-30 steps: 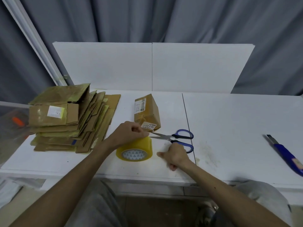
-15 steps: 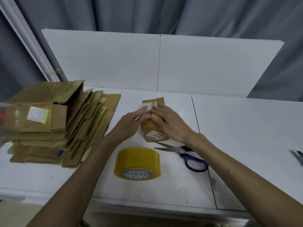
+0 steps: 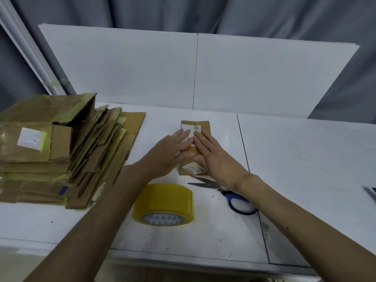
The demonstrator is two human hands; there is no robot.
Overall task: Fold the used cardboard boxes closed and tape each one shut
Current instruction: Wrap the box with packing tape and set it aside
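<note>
A small brown cardboard box (image 3: 195, 148), labelled, is pressed flat mid-table (image 3: 305, 159) under left hand (image 3: 173, 151) and right hand (image 3: 215, 157), fingers straight, nothing gripped. Glossy yellow tape roll (image 3: 163, 202) lies nearer.

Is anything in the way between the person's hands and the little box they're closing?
Nothing visible. The left hand and right hand both lie flat on the box, fingers straight. The tape roll and scissors sit nearer the person, off the box.

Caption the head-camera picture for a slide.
Left hand and right hand press on a small cardboard box; tape roll and scissors lie nearby.
</note>
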